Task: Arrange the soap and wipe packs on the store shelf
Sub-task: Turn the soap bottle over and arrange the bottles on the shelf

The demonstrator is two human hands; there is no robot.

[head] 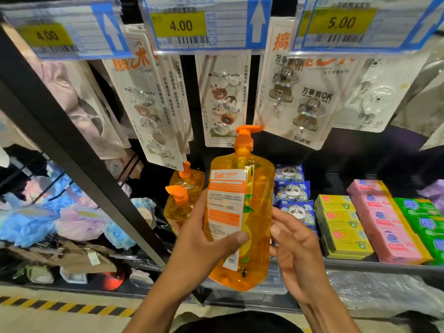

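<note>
Centre of the view: the left hand grips a big orange soap bottle, thumb laid across the white back label, fingers curled out of sight behind it. The bottle is lifted off the shelf, standing nearly upright, its pump at twelve o'clock with the spout pointing to three. The right hand comes in at the bottle's four o'clock with relaxed, loosely spread fingers. They reach the bottle's right edge and grasp nothing; whether they press on it I cannot tell.

At the bottle's nine o'clock, two more orange pump bottles stand on the shelf, one behind the other. At its three o'clock runs a row of panda-print wipe packs. Further toward three come yellow soap boxes, then pink soap boxes, then green packs, side by side in rows.

Up at twelve, price tags read 4.00 and 5.00, with hook packs hanging just below them. Far out at nine, blue and lilac bath sponges are piled together.
</note>
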